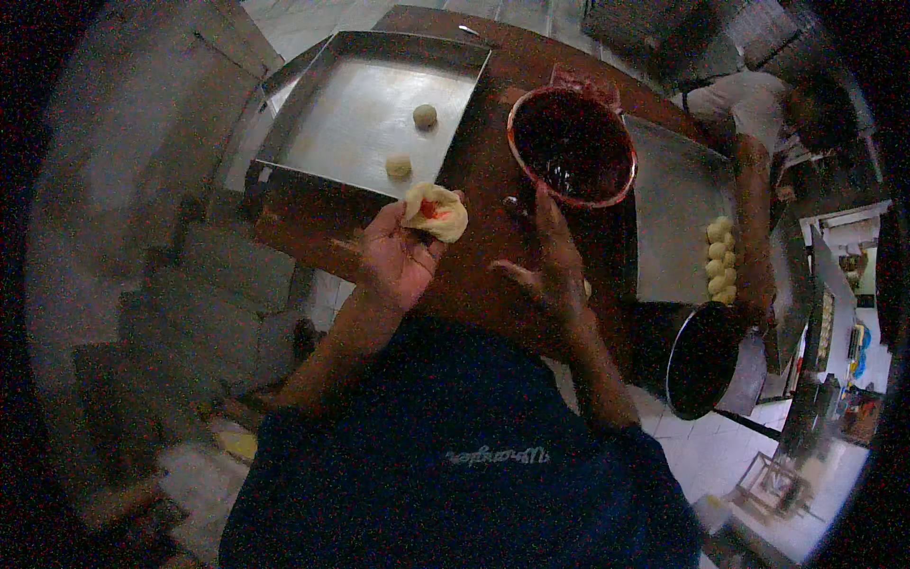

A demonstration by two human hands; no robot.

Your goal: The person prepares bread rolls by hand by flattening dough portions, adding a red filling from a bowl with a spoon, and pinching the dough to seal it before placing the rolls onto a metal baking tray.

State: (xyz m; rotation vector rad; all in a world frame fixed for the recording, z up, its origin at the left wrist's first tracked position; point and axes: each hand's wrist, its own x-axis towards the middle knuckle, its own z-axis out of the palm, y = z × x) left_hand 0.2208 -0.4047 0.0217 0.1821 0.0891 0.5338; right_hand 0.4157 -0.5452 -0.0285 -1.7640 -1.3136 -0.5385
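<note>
My left hand [398,256] is closed on a piece of pale dough [434,212] with red filling in its hollow. My right hand [545,270] is open, fingers apart, just below a round tub [572,136] of dark red filling; whether a fingertip touches its rim, I cannot tell. A small shiny object [515,203], too small to name, lies by that hand. Two dough balls [425,116] sit apart in a square metal tray [332,104] beyond my left hand.
A co-worker [758,133] leans in at the right, an arm along a second metal tray [668,218] with rows of dough balls [719,256]. A dark round pot [701,360] is below it. The wooden table [474,284] bears the trays. A wall [142,152] is at left.
</note>
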